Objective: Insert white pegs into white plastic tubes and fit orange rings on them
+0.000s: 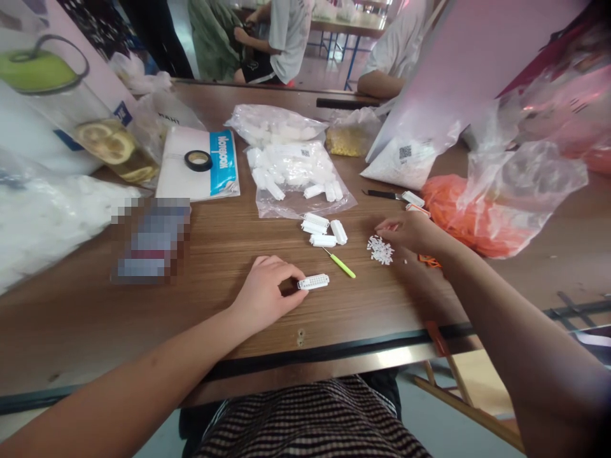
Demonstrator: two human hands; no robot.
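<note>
My left hand [267, 289] pinches one end of a white connector housing [314, 282] between thumb and fingers; rows of small holes show on its face. At the far edge of a pile of tiny white plugs [380, 250] is my right hand [405, 230], its fingers drawn together and pointing down. Whether a plug sits between those fingertips is too small to make out. Several more white housings [323, 240] lie past my left hand, close to a pick with a yellow-green handle [342, 265]. Small orange parts [429, 261] rest under my right wrist.
Clear bags of white housings [296, 166] lie at the back. An orange-filled bag [482, 210] and a black-handled tool [382, 194] are right. On the left are a blurred flat object [153, 242], black tape [198, 161] on a packet, and a bottle [109, 140]. People sit beyond the table.
</note>
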